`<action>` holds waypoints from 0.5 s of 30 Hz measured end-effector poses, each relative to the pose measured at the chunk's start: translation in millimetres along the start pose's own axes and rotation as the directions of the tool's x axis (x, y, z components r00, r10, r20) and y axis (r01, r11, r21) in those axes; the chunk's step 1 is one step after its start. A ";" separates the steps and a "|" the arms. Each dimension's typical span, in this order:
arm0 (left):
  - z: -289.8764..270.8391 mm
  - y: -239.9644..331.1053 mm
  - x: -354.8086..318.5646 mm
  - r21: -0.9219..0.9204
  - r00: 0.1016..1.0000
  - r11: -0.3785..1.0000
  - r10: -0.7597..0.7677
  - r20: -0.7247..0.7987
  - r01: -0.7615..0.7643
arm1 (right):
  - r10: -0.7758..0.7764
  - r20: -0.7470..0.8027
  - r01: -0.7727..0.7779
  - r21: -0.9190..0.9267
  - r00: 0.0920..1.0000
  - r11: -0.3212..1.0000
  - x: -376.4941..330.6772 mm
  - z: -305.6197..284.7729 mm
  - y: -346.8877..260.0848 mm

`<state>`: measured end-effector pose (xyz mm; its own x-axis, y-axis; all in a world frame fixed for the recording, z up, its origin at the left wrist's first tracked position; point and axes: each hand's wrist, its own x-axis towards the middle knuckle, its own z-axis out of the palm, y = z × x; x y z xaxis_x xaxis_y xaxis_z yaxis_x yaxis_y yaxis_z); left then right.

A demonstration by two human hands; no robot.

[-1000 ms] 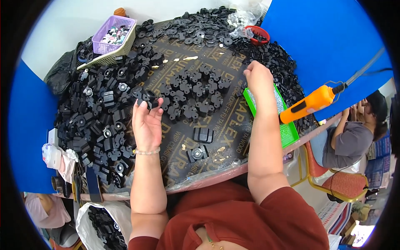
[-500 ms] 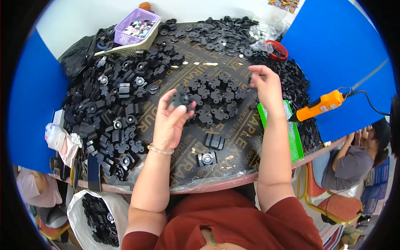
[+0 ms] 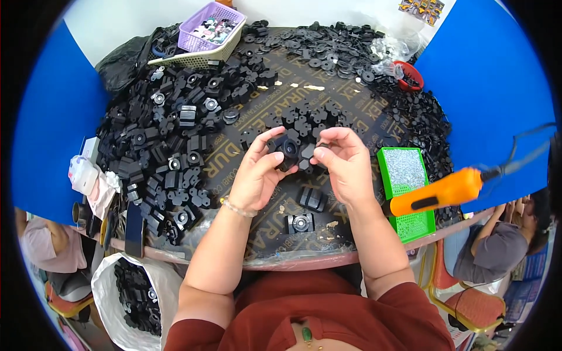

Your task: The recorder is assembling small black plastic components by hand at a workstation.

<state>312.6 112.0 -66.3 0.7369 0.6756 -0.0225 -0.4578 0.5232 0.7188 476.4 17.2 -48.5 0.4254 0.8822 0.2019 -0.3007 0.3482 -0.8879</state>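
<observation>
My left hand [image 3: 253,182] grips a black plastic part [image 3: 288,150] with a round recess facing up. Close beside it, my right hand [image 3: 350,169] pinches a small black piece [image 3: 321,150], mostly hidden by the fingertips. Just beyond both hands lies a cluster of flat, lobed black plates [image 3: 316,117]. Nearer to me on the table are a ribbed black block [image 3: 312,199] and a black block with a silver ring [image 3: 300,223].
An orange electric screwdriver [image 3: 439,192] hangs over a green tray [image 3: 430,225] of small silver pieces. Black parts [image 3: 152,137] heap up at left. A purple basket [image 3: 187,42], a red bowl [image 3: 417,88] and a white sack [image 3: 105,286] surround the workplace. Two people sit beyond the partitions.
My right hand has come from the far right to beside the left hand, with the small piece. The left hand has shifted right and turned its part. The screwdriver has swung nearer.
</observation>
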 end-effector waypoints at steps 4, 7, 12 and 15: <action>1.9 5.9 -0.2 -0.078 0.998 0.995 -0.052 0.048 0.055 | -0.006 -0.079 0.019 0.174 0.997 0.985 -0.6 9.7 -6.5; 3.0 5.3 1.5 -0.285 0.990 0.951 -0.093 0.104 0.119 | -0.011 -0.038 0.016 0.118 0.999 0.993 -0.4 4.2 -1.1; 0.1 -0.2 -0.8 -0.031 0.998 0.999 -0.008 0.056 0.010 | -0.041 -0.016 0.035 -0.275 0.999 0.961 1.5 -2.7 -2.4; 1.8 -3.2 1.6 0.010 0.995 0.997 0.075 0.065 -0.076 | -0.017 -0.037 0.012 -0.138 0.999 0.990 2.7 -6.5 -7.1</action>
<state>316.1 110.5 -67.4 0.7312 0.6779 0.0763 -0.5070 0.4652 0.7257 485.2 15.0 -44.4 0.4615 0.8640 0.2014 -0.1747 0.3111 -0.9342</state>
